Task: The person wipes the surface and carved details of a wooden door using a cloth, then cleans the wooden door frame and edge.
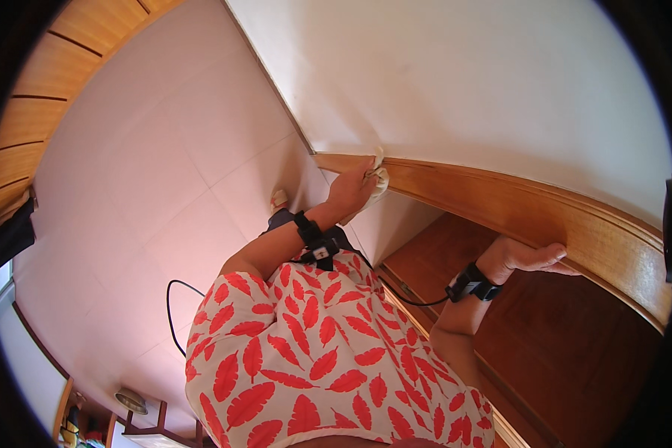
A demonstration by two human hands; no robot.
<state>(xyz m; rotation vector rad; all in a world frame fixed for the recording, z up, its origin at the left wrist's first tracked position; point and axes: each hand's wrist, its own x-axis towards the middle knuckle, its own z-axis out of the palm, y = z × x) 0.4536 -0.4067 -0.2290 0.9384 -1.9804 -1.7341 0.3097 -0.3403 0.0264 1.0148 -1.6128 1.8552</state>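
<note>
My left hand (pixel 351 190) is closed around a crumpled cream cloth (pixel 379 182) and presses it to a varnished wooden door casing (pixel 459 187), close to the casing's floor end. Part of the cloth hangs below the hand. Farther along the same casing, my right hand (pixel 523 259) holds its edge. The thumb lies on the face and the fingers run along the inner side. A white wall (pixel 453 78) borders the casing. Beyond the opening are dark reddish-brown wooden panels (pixel 565 336).
Pale pink tiles (pixel 162 168) cover the floor at left. My foot (pixel 280 197) stands near the wall. Slatted wooden furniture (pixel 39 95) curves along the upper left rim, a black cloth (pixel 12 235) below it. At lower left is a metal basin (pixel 131 400). A black cable (pixel 171 308) loops beside me.
</note>
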